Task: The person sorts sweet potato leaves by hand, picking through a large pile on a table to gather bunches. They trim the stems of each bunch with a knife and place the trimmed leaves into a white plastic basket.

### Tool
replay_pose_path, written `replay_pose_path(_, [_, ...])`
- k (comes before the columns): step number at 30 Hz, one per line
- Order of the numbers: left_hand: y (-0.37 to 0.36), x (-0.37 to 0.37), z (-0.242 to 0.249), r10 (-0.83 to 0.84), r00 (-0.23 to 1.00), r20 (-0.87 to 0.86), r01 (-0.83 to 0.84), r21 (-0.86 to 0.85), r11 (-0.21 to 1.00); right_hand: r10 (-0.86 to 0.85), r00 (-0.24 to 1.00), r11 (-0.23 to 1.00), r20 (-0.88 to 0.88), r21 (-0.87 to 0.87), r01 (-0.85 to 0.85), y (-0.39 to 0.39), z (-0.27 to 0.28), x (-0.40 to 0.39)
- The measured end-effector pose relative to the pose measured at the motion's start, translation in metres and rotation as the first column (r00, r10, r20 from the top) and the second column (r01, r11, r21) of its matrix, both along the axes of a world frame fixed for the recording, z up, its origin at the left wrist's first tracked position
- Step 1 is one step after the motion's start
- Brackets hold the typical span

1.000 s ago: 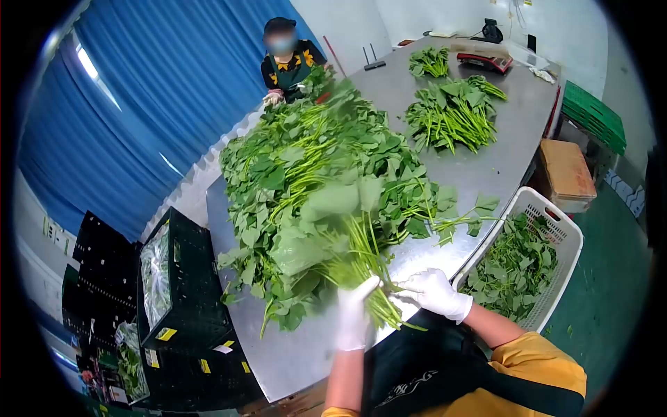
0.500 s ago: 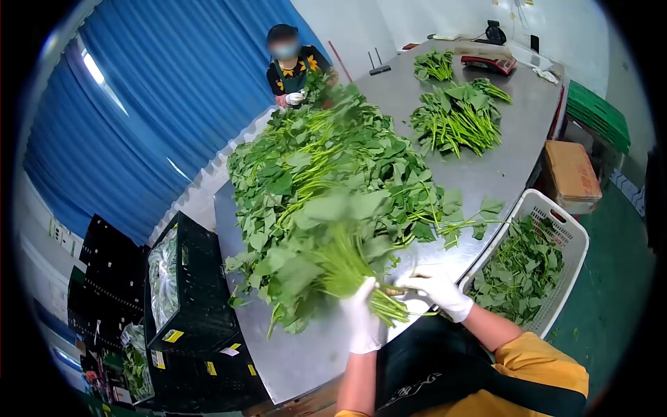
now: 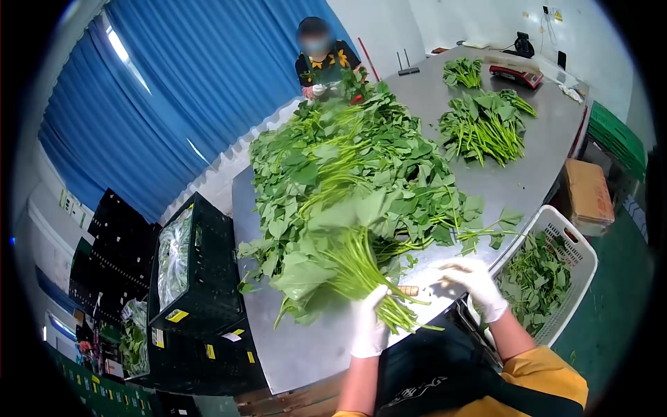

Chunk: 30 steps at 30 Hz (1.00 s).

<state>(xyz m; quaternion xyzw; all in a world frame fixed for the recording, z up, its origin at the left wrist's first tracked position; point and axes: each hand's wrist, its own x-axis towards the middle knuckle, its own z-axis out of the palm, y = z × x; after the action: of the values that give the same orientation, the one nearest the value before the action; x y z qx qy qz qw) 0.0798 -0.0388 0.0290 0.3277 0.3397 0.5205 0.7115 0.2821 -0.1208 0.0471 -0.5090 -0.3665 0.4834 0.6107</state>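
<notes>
My left hand (image 3: 370, 325), in a white glove, is closed around the stems of a bunch of leafy greens (image 3: 347, 260). The leaves point up and left, and the cut stem ends stick out to the right past my thumb. My white-gloved right hand (image 3: 476, 283) is over the table at the right, apart from the bunch, its fingers stretched toward the left and holding nothing I can see. Between the two hands a short brown wood-like piece (image 3: 408, 290) shows beside the stems; its other end is hidden. A large heap of the same greens (image 3: 361, 156) lies just beyond.
The metal table (image 3: 299, 361) carries sorted bunches (image 3: 483, 128) and a red scale (image 3: 516, 76) farther back. A white basket (image 3: 587, 267) of leaves stands at right, dark crates (image 3: 208, 278) at left. Across the table a co-worker (image 3: 326, 69) handles greens.
My right hand has drawn away to the right from the stem ends. My left hand still grips the bunch. The whole view has shifted slightly.
</notes>
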Motion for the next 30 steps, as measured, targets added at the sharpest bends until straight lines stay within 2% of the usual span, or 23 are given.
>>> replay_pose_path(2, [-0.009, 0.009, 0.013, 0.033, 0.999, -0.028, -0.033, 0.0, 0.999, 0.115, 0.982, 0.993, 0.147, -0.047, -0.109, 0.016, -0.001, -0.011])
replay_pose_path(3, [-0.011, 0.009, 0.009, 0.027, 0.997, -0.075, -0.024, 0.045, 0.999, 0.138, 0.973, 0.99, 0.186, 0.007, -0.142, 0.022, 0.001, -0.018])
replay_pose_path(4, [-0.012, 0.009, 0.004, 0.023, 0.992, -0.123, -0.012, 0.091, 0.996, 0.181, 0.98, 0.983, 0.08, 0.004, -0.182, 0.025, 0.001, -0.026])
replay_pose_path(6, [-0.013, 0.01, 0.003, 0.001, 0.991, -0.134, 0.01, 0.081, 0.997, 0.125, 0.936, 0.982, 0.328, 0.094, -0.164, 0.033, -0.012, -0.039])
replay_pose_path(7, [-0.014, 0.012, 0.007, -0.017, 0.988, -0.153, 0.035, 0.119, 0.992, 0.134, 0.902, 0.987, 0.411, 0.03, -0.16, 0.037, -0.019, -0.045])
replay_pose_path(8, [-0.015, 0.014, 0.01, -0.033, 0.985, -0.17, 0.06, 0.16, 0.985, 0.135, 0.902, 0.987, 0.409, 0.027, -0.16, 0.036, -0.025, -0.049])
replay_pose_path(10, [-0.01, 0.01, -0.009, 0.014, 0.992, -0.124, 0.0, 0.11, 0.994, 0.137, 0.818, 0.982, 0.559, 0.033, -0.187, 0.036, -0.03, -0.054])
replay_pose_path(11, [-0.008, 0.008, -0.012, 0.014, 0.993, -0.113, -0.003, 0.095, 0.995, 0.291, 0.8, 0.956, 0.524, -0.128, -0.264, 0.032, -0.027, -0.051])
replay_pose_path(12, [-0.007, 0.009, -0.014, 0.0, 0.995, -0.1, 0.008, 0.078, 0.997, 0.313, 0.823, 0.95, 0.474, -0.158, -0.27, 0.023, -0.021, -0.055])
replay_pose_path(13, [-0.011, 0.01, -0.014, 0.071, 0.99, -0.12, -0.058, 0.109, 0.992, 0.261, 0.746, 0.962, 0.612, -0.1, -0.255, 0.023, -0.038, -0.057])
replay_pose_path(15, [-0.012, 0.008, -0.014, -0.057, 0.99, -0.125, 0.067, 0.078, 0.995, 0.206, 0.544, 0.951, 0.814, -0.037, -0.306, 0.018, -0.05, -0.058])
replay_pose_path(16, [-0.012, 0.009, -0.015, -0.104, 0.988, -0.114, 0.114, 0.087, 0.99, 0.219, 0.516, 0.966, 0.828, -0.109, -0.235, 0.016, -0.042, -0.059])
replay_pose_path(18, [-0.022, 0.013, 0.014, -0.119, 0.989, -0.084, 0.125, 0.069, 0.99, 0.268, 0.463, 0.942, 0.845, -0.131, -0.308, 0.02, -0.057, -0.061])
replay_pose_path(19, [-0.019, 0.009, 0.019, -0.216, 0.953, -0.212, 0.248, 0.14, 0.959, 0.046, 0.674, 0.971, 0.737, 0.126, -0.203, 0.015, -0.063, -0.064])
replay_pose_path(20, [-0.029, 0.013, 0.033, -0.121, 0.925, -0.359, 0.197, 0.182, 0.963, 0.235, 0.845, 0.956, 0.481, 0.045, -0.291, 0.019, -0.055, -0.061])
replay_pose_path(22, [-0.039, 0.016, 0.046, -0.051, 0.97, -0.238, 0.069, 0.064, 0.996, 0.355, 0.565, 0.901, 0.745, -0.112, -0.419, 0.021, -0.028, -0.045])
replay_pose_path(23, [-0.035, 0.012, 0.039, 0.007, 0.973, -0.231, 0.013, 0.087, 0.996, 0.329, 0.573, 0.915, 0.75, -0.103, -0.39, 0.03, -0.041, -0.034])
replay_pose_path(25, [-0.024, -0.011, 0.023, 0.094, 0.968, -0.231, -0.068, 0.118, 0.991, -0.123, 0.794, 0.958, 0.595, 0.28, -0.061, 0.06, -0.075, -0.001])
replay_pose_path(26, [-0.019, -0.022, 0.019, 0.122, 0.963, -0.242, -0.094, 0.124, 0.988, -0.024, 0.994, 0.997, 0.107, -0.073, 0.032, 0.037, 0.007, 0.013])
replay_pose_path(27, [-0.017, -0.029, 0.019, 0.146, 0.967, -0.211, -0.115, 0.151, 0.982, -0.168, 0.973, 0.977, 0.161, 0.161, 0.142, 0.059, -0.029, 0.051])
replay_pose_path(28, [-0.017, -0.038, 0.019, 0.176, 0.967, -0.186, -0.145, 0.172, 0.974, -0.365, 0.876, 0.911, 0.316, 0.313, 0.268, 0.075, -0.042, 0.092])
replay_pose_path(29, [-0.014, -0.048, 0.015, 0.179, 0.972, -0.15, -0.155, 0.161, 0.975, -0.504, 0.844, 0.793, 0.185, 0.486, 0.367, 0.11, -0.089, 0.149])
replay_pose_path(30, [-0.014, -0.056, 0.014, 0.183, 0.975, -0.123, -0.165, 0.143, 0.976, -0.581, 0.806, 0.795, 0.11, 0.289, 0.533, 0.096, -0.043, 0.158])
